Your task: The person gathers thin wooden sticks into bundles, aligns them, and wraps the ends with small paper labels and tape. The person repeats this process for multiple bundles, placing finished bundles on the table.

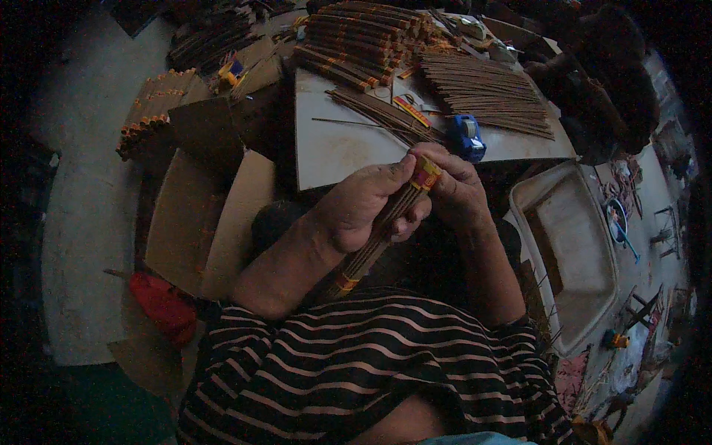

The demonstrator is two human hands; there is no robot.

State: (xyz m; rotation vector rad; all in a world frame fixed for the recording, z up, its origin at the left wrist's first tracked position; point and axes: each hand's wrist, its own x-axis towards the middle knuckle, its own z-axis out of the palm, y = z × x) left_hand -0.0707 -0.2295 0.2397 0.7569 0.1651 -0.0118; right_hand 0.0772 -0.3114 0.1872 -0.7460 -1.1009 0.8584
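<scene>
A bundle of thin brown incense sticks (371, 248) slants in front of my body, with a yellow-and-red paper band around each end. My left hand (371, 196) is wrapped around the bundle, its thumb near the upper band. At that same upper end, my right hand (456, 182) grips the yellow-and-red band (426, 173) between its fingers. Part of the bundle is hidden behind the left hand. Just beyond my hands, a few loose sticks (382, 115) lie on the white table (319, 159), beside a blue tape dispenser (468, 138).
Banded bundles (356, 41) are piled at the table's back, with loose sticks (482, 89) spread right of them. An open cardboard box (241, 215) stands at my left, near a red cloth-like thing (163, 308). A whitish tub (586, 289) sits at my right. Another person (601, 81) is at the far right.
</scene>
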